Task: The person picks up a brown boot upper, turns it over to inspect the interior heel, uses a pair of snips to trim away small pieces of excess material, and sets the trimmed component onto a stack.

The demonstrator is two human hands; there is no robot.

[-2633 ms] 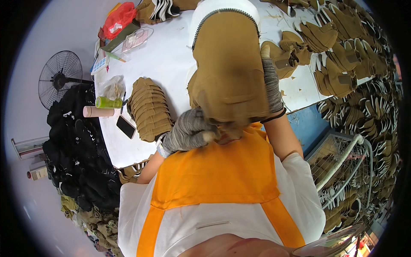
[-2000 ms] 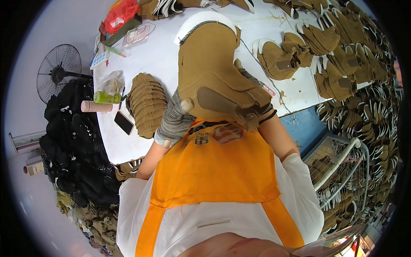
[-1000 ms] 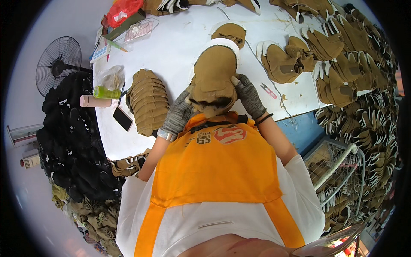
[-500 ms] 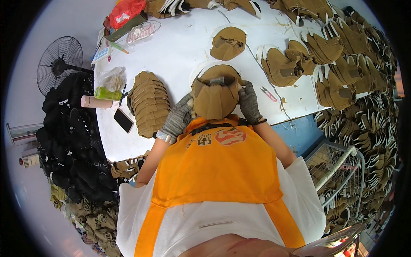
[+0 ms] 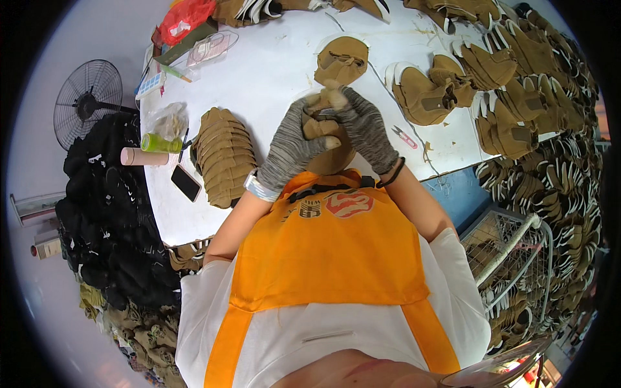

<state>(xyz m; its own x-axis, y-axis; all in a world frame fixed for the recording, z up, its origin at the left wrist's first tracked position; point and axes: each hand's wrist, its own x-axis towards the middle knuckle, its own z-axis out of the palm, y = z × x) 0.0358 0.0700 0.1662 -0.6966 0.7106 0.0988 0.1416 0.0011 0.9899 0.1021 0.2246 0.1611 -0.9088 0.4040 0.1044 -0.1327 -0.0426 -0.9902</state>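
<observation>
At the table's near edge, in front of my orange apron, is a brown shoe upper (image 5: pixel 331 161), largely hidden under my hands. My left hand (image 5: pixel 290 145), in a grey fingerless glove, grips its left side with the thumb across it. Over the far right part lies my right hand (image 5: pixel 369 126), gloved alike, its bent fingertips meeting the left ones at the upper's far edge. What exactly the fingertips pinch there is covered. Just beyond them a second brown upper (image 5: pixel 341 59) with a pale rim lies on the white table (image 5: pixel 272 71).
A row of nested brown pieces (image 5: pixel 226 158) stands left, beside a phone (image 5: pixel 186 183), a green roll (image 5: pixel 160 143) and a pink cylinder (image 5: pixel 143 156). Pink-handled thread snips (image 5: pixel 405 136) lie right. More uppers (image 5: pixel 424 97) crowd the right side. A wire cart (image 5: pixel 511 258) stands lower right.
Both hands have moved from the upper's sides to its top and far edge, coming together. They now cover most of it, including its white rim.
</observation>
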